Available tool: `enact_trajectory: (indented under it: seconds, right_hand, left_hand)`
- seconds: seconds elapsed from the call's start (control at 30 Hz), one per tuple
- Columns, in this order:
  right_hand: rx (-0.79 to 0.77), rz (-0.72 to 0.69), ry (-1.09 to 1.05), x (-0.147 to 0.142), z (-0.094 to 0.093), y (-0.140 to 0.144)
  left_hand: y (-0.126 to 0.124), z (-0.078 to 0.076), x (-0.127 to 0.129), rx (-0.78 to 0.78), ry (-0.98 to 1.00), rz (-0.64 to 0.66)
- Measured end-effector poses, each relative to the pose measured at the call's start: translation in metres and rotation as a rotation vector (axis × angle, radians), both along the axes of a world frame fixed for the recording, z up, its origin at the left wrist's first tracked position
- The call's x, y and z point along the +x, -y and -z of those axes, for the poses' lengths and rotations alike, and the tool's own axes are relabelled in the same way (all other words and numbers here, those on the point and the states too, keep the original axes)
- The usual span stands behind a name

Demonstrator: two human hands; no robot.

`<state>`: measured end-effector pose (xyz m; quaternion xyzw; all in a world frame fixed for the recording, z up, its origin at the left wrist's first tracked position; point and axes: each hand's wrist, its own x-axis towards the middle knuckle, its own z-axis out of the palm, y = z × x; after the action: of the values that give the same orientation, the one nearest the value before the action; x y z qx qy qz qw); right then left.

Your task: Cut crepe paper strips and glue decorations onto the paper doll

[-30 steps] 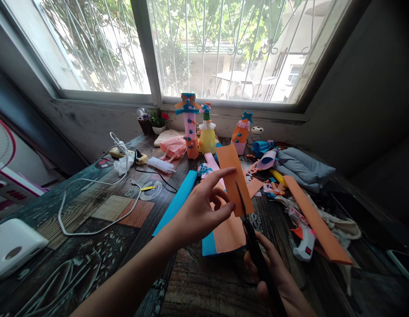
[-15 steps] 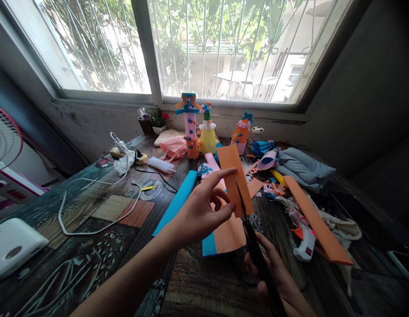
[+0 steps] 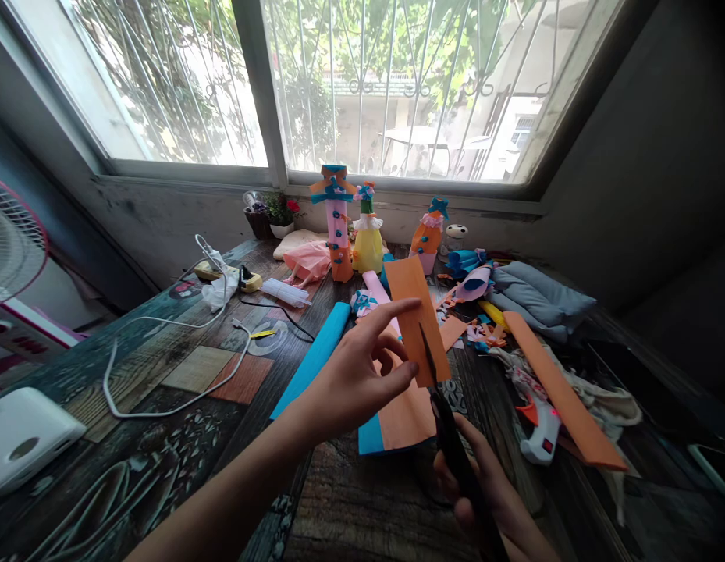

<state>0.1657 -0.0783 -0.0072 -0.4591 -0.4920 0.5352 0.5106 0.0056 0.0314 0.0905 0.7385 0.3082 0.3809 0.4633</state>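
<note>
Clearly, each thing sits where the cutting needs it.

Left hand (image 3: pixel 353 382): closed in a pinch on the orange strip (image 3: pixel 417 316), thumb in front and fingers behind its lower left edge; the grip holds the paper upright and taut, so a blade can enter from below.

Orange strip: raised above the middle of the tabletop (image 3: pixel 198 367), tilted a little to the right, its lower end at the blades and its upper end free in the air.

Right hand (image 3: pixel 485 492): curled shut round the handles of the scissors (image 3: pixel 449 433), low and near the body, which points the blades upward into the strip.

Scissors: dark, blades narrowly parted, tips reaching part-way up the strip near its right edge; how far the cut runs I cannot tell.

Sheets (image 3: pixel 397 414): orange over blue, flat on the tabletop right under the hands, near for the taking.

Blue roll (image 3: pixel 315 355): lies just left of the sheets, clear of the scissors.

Glue gun (image 3: pixel 541 433): on its side to the right, beside a long orange strip (image 3: pixel 564 402), apart from the hands.

Paper figures (image 3: pixel 367 230): stand upright in a row under the window, well back from the work.

White cable (image 3: pixel 163 359): loops over the left of the tabletop, away from the paper.
</note>
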Motion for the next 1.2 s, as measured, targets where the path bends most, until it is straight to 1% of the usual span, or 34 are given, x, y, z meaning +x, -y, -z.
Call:
enact_trajectory:
  seconds: [0.27,0.47,0.73,0.83,1.07,1.2]
  right_hand:
    - [0.032,-0.023,0.017,0.002,0.008,-0.002]
    - [0.025,0.044,0.05,0.001,0.011,0.001]
    - [0.008,0.032,0.023,0.0,0.014,-0.001]
    - [0.003,0.018,0.021,0.0,0.01,0.0]
    - [-0.026,0.024,0.021,-0.001,-0.009,0.001]
    - [-0.044,0.022,0.017,-0.001,-0.009,0.001]
  left_hand:
    - [0.0,0.001,0.0,-0.002,-0.01,-0.008]
    - [-0.002,0.003,0.0,-0.002,-0.012,-0.012]
    - [0.0,0.002,0.001,-0.024,0.019,0.005]
    - [0.0,0.002,0.002,-0.03,0.016,0.003]
    - [0.0,0.001,-0.002,-0.035,-0.014,0.003]
    - [-0.001,0.0,-0.001,-0.053,0.065,-0.036]
